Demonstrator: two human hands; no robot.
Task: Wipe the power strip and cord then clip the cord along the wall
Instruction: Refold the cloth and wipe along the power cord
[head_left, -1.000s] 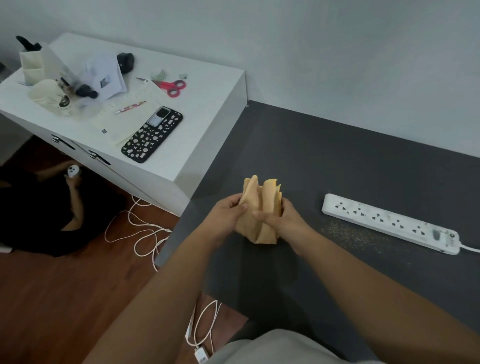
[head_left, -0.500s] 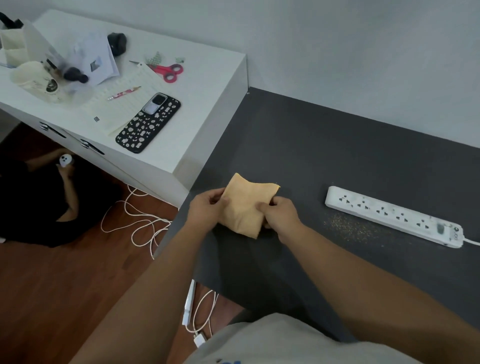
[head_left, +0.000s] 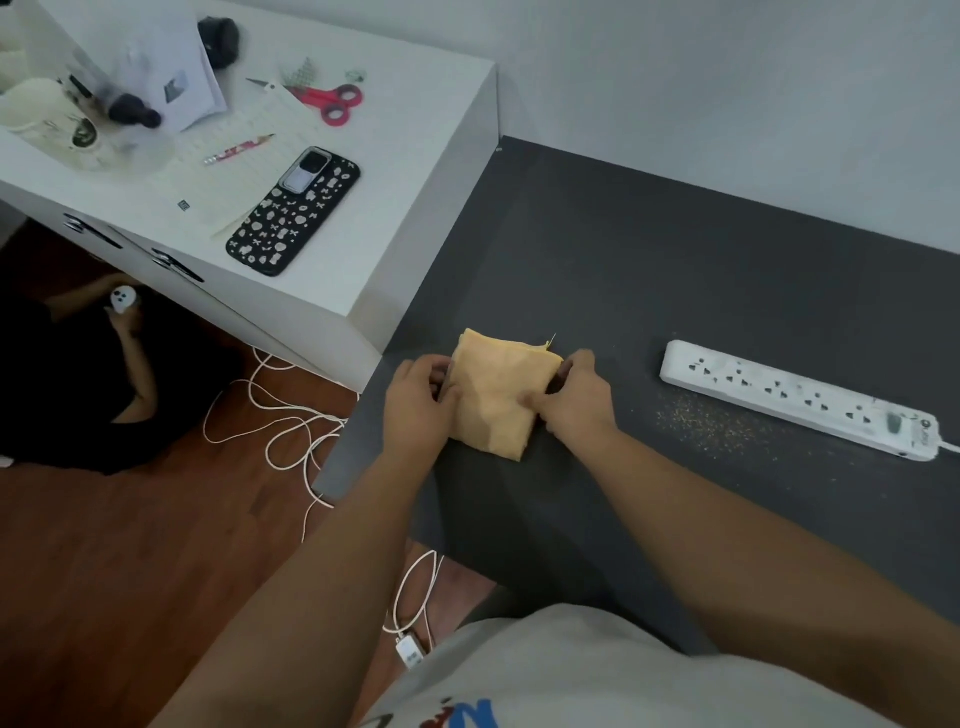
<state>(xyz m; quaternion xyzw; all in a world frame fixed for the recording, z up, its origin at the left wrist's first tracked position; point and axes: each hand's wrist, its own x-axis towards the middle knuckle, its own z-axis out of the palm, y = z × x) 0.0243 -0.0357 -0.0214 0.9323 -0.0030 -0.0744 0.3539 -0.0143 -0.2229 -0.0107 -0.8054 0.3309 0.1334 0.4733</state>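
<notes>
A folded yellow cloth is held flat just above the dark grey table. My left hand grips its left edge and my right hand grips its right edge. To the right lies a white power strip, dusty on top, with a patch of fine crumbs on the table in front of it. Its white cord leaves the frame at the right edge. The grey wall runs behind the table.
A white desk at the left carries a phone, red scissors, a pencil, papers and cups. White cables lie tangled on the wooden floor. Another person in black sits under the desk at far left.
The cloth went from bunched upright between my hands to folded flat and spread between them. My view has tilted down and moved closer.
</notes>
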